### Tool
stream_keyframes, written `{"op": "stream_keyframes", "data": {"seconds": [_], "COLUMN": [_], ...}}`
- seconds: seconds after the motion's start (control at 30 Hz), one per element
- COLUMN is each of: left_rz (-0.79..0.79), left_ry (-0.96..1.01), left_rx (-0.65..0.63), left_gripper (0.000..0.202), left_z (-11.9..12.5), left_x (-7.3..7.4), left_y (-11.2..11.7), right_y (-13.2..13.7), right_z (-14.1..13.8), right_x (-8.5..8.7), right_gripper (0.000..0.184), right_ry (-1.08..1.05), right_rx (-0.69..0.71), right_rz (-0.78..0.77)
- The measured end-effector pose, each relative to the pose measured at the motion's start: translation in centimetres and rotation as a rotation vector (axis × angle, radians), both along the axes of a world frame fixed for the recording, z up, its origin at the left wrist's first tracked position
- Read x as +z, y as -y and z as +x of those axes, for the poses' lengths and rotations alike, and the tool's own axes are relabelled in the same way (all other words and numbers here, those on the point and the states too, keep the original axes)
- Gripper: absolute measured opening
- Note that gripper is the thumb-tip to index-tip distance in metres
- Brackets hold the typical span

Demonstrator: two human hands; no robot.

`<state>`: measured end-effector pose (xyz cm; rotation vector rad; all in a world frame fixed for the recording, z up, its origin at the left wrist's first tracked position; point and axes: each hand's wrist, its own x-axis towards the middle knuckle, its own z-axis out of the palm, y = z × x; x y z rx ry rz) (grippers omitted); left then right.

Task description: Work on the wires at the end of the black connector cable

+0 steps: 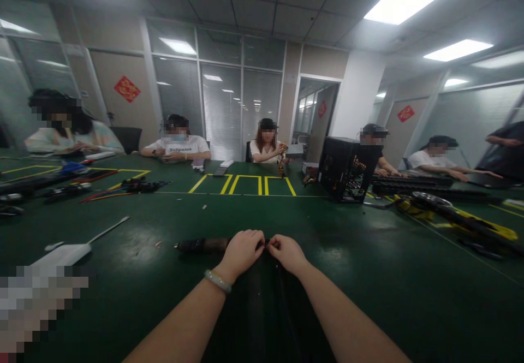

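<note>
My left hand (pixel 245 247), with a pale bangle at the wrist, is closed with its fingertips pressed together. My right hand (pixel 287 252) pinches close beside it, thumb against fingers. A small dark thing seems to lie between the two sets of fingertips, too small to name. Just left of my left hand lies a dark electric screwdriver (pixel 204 245), its tip pointing left; the hand hides its other end. Below my hands a long black strip or panel (pixel 257 303) runs toward me, hard to make out against the dark surface.
The green table (pixel 368 275) carries a black computer case (pixel 344 169) at right centre. Cables and black parts (pixel 135 185) lie at left, with more parts (pixel 446 210) at right. A white object with a thin rod (pixel 67 254) lies near left. Several people sit across the table.
</note>
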<state>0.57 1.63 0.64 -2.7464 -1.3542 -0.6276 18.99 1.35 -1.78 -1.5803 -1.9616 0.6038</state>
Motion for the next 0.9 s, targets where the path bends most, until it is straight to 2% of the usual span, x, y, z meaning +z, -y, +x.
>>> {"op": "stream_keyframes", "data": {"seconds": [0.9], "left_rz": [-0.031], "left_ry": [0.062], "left_rx": [-0.07], "left_gripper": [0.005], "left_z": [-0.44], "left_x": [-0.8], "left_y": [-0.81], "right_y": [-0.18], "right_z": [0.79], "right_x": [-0.22], "right_gripper": [0.013], "right_ry": [-0.168], "right_rx": [0.112], "right_rz": [-0.059]}}
